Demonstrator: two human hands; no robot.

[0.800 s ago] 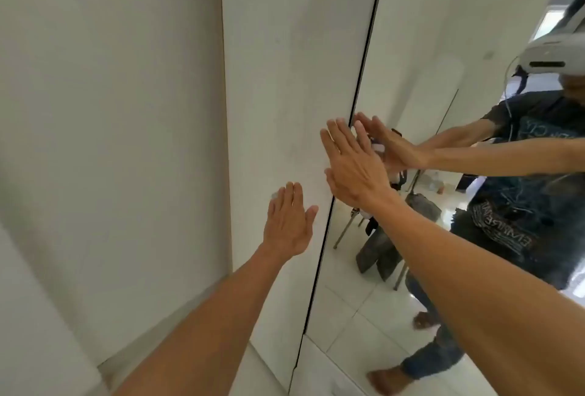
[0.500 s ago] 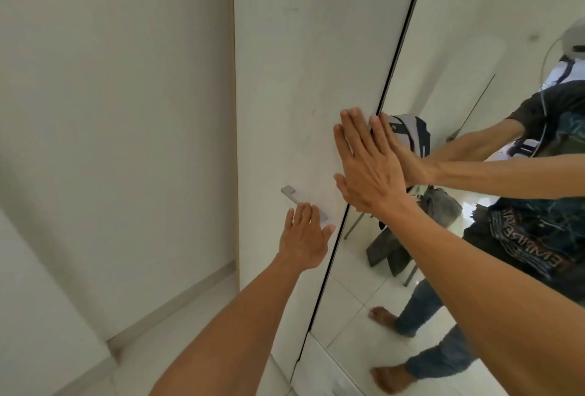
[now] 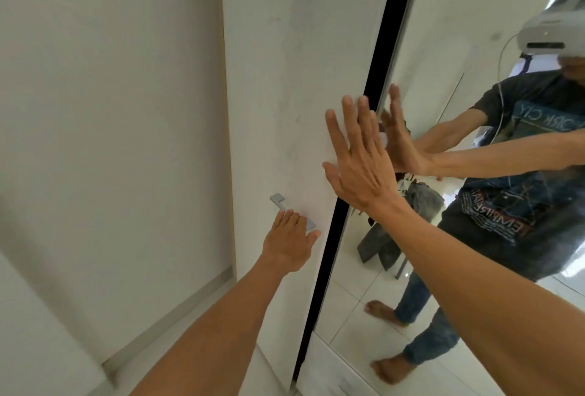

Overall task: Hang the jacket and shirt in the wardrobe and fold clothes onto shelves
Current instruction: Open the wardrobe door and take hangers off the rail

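Plain white wall (image 3: 110, 110) at 9 o'clock, and dead ahead at 12 o'clock stands the tall white matte wardrobe door (image 3: 285, 79), with a mirrored door (image 3: 443, 31) at 3 o'clock and a dark gap (image 3: 380, 47) between them. Our right hand (image 3: 357, 167) lies flat near the white panel's edge, fingers spread. Our left hand (image 3: 289, 242), at 7 o'clock from it, has straight fingers together on the small grey metal bar handle (image 3: 278, 201). Panel looks stiff and slick for palms, so we'd hook the handle instead. Clothes: only a limp grey garment (image 3: 421, 202) reflected in the mirror.
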